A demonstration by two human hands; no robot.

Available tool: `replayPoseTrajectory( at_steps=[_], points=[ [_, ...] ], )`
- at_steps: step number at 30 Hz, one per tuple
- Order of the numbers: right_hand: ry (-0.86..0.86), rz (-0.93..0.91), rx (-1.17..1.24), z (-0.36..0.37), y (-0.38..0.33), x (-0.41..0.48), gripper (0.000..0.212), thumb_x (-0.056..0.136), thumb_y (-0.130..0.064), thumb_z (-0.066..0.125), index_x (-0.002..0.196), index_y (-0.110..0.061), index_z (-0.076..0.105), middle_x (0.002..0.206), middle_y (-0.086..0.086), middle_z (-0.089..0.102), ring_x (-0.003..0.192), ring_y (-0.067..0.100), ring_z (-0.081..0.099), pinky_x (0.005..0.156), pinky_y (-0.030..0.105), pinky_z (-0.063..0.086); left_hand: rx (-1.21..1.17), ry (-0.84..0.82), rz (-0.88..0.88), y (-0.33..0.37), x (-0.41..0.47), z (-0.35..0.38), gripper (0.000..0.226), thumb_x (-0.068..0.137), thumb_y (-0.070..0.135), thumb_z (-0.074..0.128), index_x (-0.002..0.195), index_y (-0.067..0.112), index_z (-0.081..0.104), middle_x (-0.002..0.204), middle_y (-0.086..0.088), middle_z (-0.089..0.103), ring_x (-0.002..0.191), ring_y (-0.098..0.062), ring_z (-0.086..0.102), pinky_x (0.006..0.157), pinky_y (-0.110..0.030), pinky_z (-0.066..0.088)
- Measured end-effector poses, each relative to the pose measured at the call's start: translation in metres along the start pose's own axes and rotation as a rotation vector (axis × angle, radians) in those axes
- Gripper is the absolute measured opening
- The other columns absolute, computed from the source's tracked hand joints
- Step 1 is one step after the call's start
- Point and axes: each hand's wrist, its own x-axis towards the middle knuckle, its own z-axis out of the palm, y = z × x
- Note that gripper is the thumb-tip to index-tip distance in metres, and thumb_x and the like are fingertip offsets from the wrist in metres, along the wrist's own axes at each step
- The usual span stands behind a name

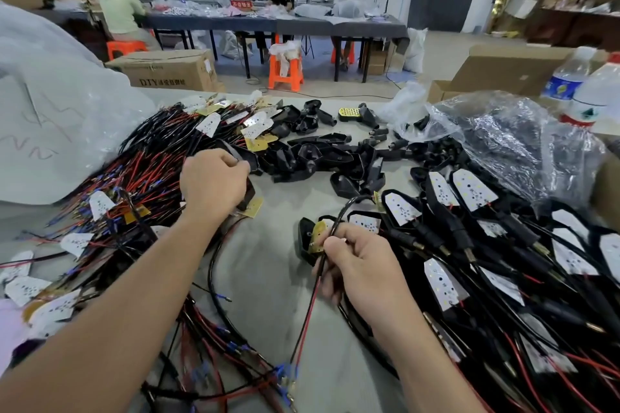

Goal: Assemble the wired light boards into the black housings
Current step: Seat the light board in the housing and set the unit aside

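Note:
My left hand (213, 183) is curled round a black housing (250, 191) at the edge of the loose wired boards; a yellow-backed board (252, 208) lies just under it. My right hand (355, 261) pinches a black and red wire pair (310, 308) that runs up into a black housing (306, 240) with a yellow board (317, 233) tilted in its mouth. Empty black housings (322, 157) lie heaped in the middle of the table. Wired light boards (141, 171) are piled at the left. Several finished housings with white boards (469, 191) are stacked at the right.
A big clear plastic bag (50, 117) fills the left. Another crumpled bag (503, 137) with black parts lies at the right, behind it two water bottles (567, 77) and a cardboard box (503, 67). People work at a far table (268, 22).

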Motion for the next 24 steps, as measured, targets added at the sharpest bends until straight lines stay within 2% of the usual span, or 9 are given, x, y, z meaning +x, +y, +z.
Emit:
replayPoseTrajectory(
  at_steps=[3, 6, 8, 10, 12, 17, 19, 21, 24],
  points=[
    [0.004, -0.057, 0.004, -0.001, -0.003, 0.000, 0.025, 0.100, -0.004, 0.043, 0.091, -0.012, 0.064, 0.068, 0.012, 0.069, 0.042, 0.018, 0.051, 0.038, 0.023, 0.036, -0.095, 0.104, 0.185, 0.011, -0.033, -0.013, 0.023, 0.082, 0.026, 0.076, 0.062, 0.027, 0.064, 0.092, 0.009, 0.061, 0.090, -0.014, 0.057, 0.072, -0.016, 0.037],
    [-0.007, -0.159, -0.014, 0.000, -0.007, 0.000, 0.029, 0.100, -0.004, 0.044, 0.093, -0.020, 0.067, 0.068, 0.010, 0.068, 0.044, 0.017, 0.049, 0.040, 0.024, 0.035, -0.226, -0.042, 0.189, 0.011, -0.072, -0.020, 0.026, 0.079, 0.021, 0.080, 0.063, 0.029, 0.062, 0.121, 0.008, 0.052, 0.107, -0.008, 0.050, 0.081, -0.005, 0.034],
    [-0.027, -0.215, -0.032, 0.000, -0.009, -0.001, 0.030, 0.099, -0.001, 0.047, 0.099, -0.021, 0.070, 0.068, 0.008, 0.068, 0.047, 0.016, 0.049, 0.043, 0.026, 0.038, -0.396, -0.299, 0.134, 0.007, -0.095, -0.023, 0.025, 0.072, 0.013, 0.084, 0.062, 0.025, 0.065, 0.122, 0.007, 0.062, 0.107, -0.014, 0.061, 0.091, -0.020, 0.049],
    [-0.040, -0.235, -0.054, -0.001, -0.011, -0.002, 0.032, 0.093, -0.001, 0.052, 0.105, -0.024, 0.072, 0.069, 0.007, 0.068, 0.051, 0.015, 0.049, 0.047, 0.025, 0.042, -0.423, -0.468, 0.110, 0.003, -0.114, -0.025, 0.027, 0.066, 0.010, 0.087, 0.063, 0.027, 0.066, 0.099, 0.014, 0.072, 0.089, -0.011, 0.069, 0.074, -0.024, 0.054],
    [-0.044, -0.232, -0.083, -0.003, -0.012, -0.003, 0.035, 0.086, -0.006, 0.054, 0.106, -0.028, 0.073, 0.069, 0.006, 0.068, 0.054, 0.016, 0.049, 0.051, 0.028, 0.043, -0.316, -0.453, 0.113, 0.000, -0.128, -0.023, 0.034, 0.064, 0.014, 0.090, 0.070, 0.035, 0.063, 0.083, 0.015, 0.069, 0.072, -0.004, 0.062, 0.063, -0.013, 0.044],
    [-0.095, -0.157, -0.099, -0.003, -0.009, -0.006, 0.033, 0.087, 0.000, 0.054, 0.098, -0.022, 0.076, 0.059, 0.006, 0.060, 0.050, 0.014, 0.037, 0.048, 0.020, 0.033, -0.051, -0.364, 0.190, 0.001, -0.143, -0.020, 0.037, 0.075, 0.039, 0.082, 0.095, 0.043, 0.052, 0.105, 0.015, 0.061, 0.095, -0.012, 0.056, 0.079, -0.037, 0.048],
    [-0.142, -0.100, -0.156, -0.002, -0.011, -0.008, 0.031, 0.074, -0.007, 0.056, 0.090, -0.020, 0.079, 0.054, 0.009, 0.058, 0.048, 0.014, 0.036, 0.046, 0.018, 0.031, -0.297, -0.345, 0.136, 0.006, -0.138, -0.024, 0.025, 0.086, 0.026, 0.075, 0.099, 0.044, 0.065, 0.107, 0.020, 0.068, 0.097, -0.007, 0.062, 0.081, -0.027, 0.047],
    [-0.211, -0.063, -0.229, -0.003, -0.012, -0.010, 0.031, 0.065, -0.010, 0.055, 0.083, -0.017, 0.079, 0.051, 0.011, 0.056, 0.048, 0.014, 0.038, 0.048, 0.023, 0.032, -0.728, -0.453, -0.112, 0.012, -0.130, -0.030, 0.026, 0.094, 0.015, 0.061, 0.089, 0.032, 0.080, 0.098, 0.009, 0.078, 0.088, -0.008, 0.069, 0.073, -0.018, 0.050],
    [-0.330, -0.033, -0.360, -0.004, -0.013, -0.014, 0.028, 0.062, -0.011, 0.056, 0.076, -0.016, 0.079, 0.048, 0.004, 0.051, 0.049, 0.016, 0.040, 0.053, 0.026, 0.030, -1.008, -0.624, -0.314, 0.009, -0.123, -0.035, 0.046, 0.105, 0.029, 0.046, 0.082, 0.019, 0.085, 0.091, -0.007, 0.080, 0.074, -0.013, 0.069, 0.064, -0.020, 0.052]
  ],
)
